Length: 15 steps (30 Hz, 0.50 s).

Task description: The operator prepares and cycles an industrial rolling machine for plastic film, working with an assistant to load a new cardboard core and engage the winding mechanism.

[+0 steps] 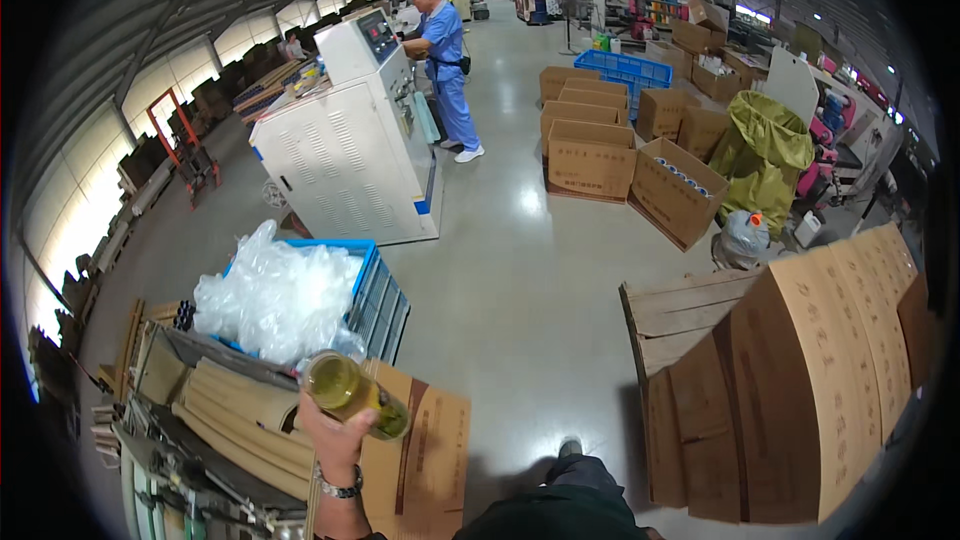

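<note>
My left hand [335, 437] is wrapped round a clear drinking bottle [352, 392] with yellow-green liquid in it. The bottle is tilted, and my fingers are partly hidden behind it. A metal-banded watch [338, 483] sits on that wrist. Below the bottle lies a brown cardboard piece [435, 450], and to its left are long tan rolls [235, 430] on a machine frame. Just beyond stands a blue plastic crate [385, 305] heaped with clear plastic bags [275, 290]. My right hand is out of the picture.
A wooden pallet [680, 315] with stacked flat cartons [740, 410] is on the right. Open cardboard boxes [590, 155] and a yellow-green sack [760, 140] stand farther off. Ahead on the left, a person in blue [445, 50] works at a white machine cabinet [345, 150]. Grey floor [490, 310] runs between.
</note>
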{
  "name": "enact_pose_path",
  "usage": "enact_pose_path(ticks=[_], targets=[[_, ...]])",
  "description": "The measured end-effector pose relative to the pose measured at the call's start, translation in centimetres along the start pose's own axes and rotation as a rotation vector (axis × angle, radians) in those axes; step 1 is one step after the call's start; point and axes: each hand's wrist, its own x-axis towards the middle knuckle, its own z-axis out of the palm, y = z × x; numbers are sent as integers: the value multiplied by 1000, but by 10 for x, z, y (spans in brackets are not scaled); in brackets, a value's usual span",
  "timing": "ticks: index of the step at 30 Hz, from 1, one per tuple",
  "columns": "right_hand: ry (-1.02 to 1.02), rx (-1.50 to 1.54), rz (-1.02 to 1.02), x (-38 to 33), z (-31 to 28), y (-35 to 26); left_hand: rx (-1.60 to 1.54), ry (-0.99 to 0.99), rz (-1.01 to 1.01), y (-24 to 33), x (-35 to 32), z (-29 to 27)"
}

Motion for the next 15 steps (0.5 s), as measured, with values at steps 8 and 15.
enact_pose_path(ticks=[8, 15], targets=[[-33, -22, -309, 152, -138, -306, 49, 173, 146, -38, 229, 111], [72, 314, -503, 198, -240, -721, 78, 206, 134, -45, 415, 172]])
